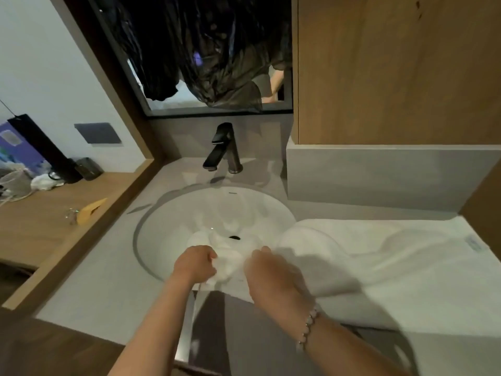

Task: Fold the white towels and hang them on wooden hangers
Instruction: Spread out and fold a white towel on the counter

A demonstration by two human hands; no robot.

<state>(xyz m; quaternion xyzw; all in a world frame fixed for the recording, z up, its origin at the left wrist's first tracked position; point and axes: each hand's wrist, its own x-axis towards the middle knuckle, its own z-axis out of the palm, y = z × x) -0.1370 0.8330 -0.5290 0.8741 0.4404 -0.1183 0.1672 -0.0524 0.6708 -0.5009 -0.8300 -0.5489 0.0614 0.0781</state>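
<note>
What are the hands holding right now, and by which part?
Both the left hand and right hand have a grip on the white towel, on its bunched end over the sink's front rim.

No legible text, just a tiny blurred mark (pixel 232 193) on the sink rim (pixel 189 189) and an unreadable towel label (pixel 473 244).

Soft cloth towel (pixel 379 256), glossy basin (pixel 168 221)

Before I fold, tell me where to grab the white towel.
Probably the flat end of the white towel, by its label, out right on the counter, reached from the front: its corner lies spread. The end the left hand and right hand grip at the sink is bunched.
</note>
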